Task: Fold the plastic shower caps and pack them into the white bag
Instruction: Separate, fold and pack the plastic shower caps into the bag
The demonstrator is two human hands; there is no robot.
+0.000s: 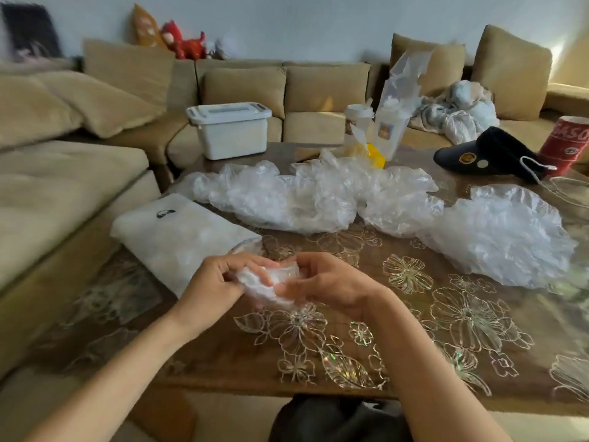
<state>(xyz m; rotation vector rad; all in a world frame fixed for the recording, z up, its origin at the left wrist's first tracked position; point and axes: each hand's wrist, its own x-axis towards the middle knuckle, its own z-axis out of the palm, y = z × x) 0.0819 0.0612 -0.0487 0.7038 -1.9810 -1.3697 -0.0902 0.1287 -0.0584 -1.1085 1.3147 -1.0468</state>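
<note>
Shower cap (264, 285), crinkly clear plastic, bunched; my left hand (213, 282) and right hand (322, 282) both pinch it. White bag (178, 231) soft, dark logo. Red tube (567, 141) reads "ASO".

Tan sofa (325, 87) beneath pale wall (302, 23)

Table (414, 314): covered by a flower-patterned cloth.
Storage box (234, 135): white, lidded, set at the table's far edge.
Sofa (325, 87): beige, placed behind the table.
Visor cap (487, 151): black, laid beside a red canister (565, 145).
Plush toy (181, 41): red, on the sofa back.
</note>
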